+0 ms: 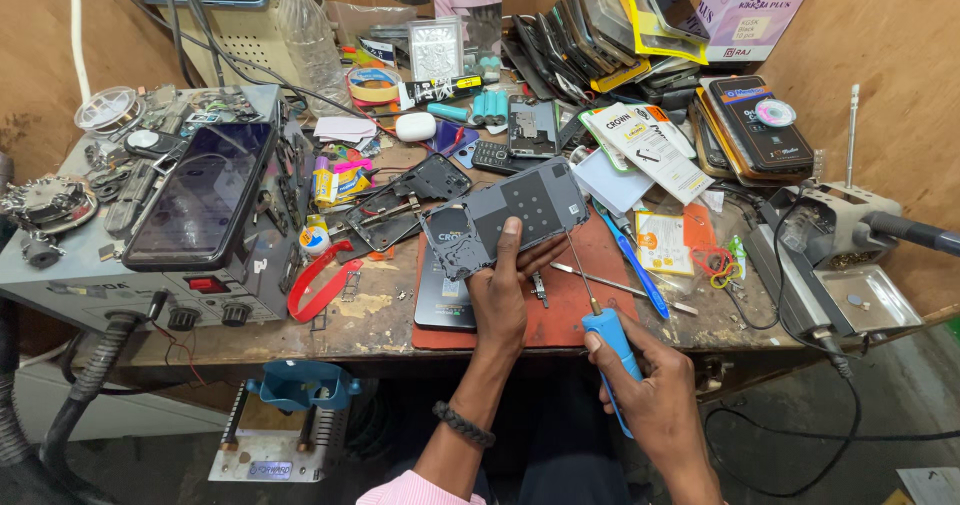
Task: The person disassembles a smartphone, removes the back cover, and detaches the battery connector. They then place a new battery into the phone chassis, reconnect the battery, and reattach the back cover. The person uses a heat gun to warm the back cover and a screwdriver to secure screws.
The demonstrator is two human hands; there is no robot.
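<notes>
My left hand (503, 290) holds a grey phone frame (505, 213) with its back off, tilted up above the red work mat (585, 305). The thumb lies across its lower edge. My right hand (650, 390) grips a blue-handled screwdriver (608, 327). Its thin shaft points up toward the frame's right edge. A black phone (442, 300) lies flat on the mat under the frame.
A grey rework station (140, 285) with a dark phone (203, 193) on top stands at left. Another opened phone body (405, 200), tweezers (625, 287), a blue pen (630, 260), a red strap (320, 280) and stacked phone cases (745, 120) crowd the bench. A metal stand (850, 255) sits at right.
</notes>
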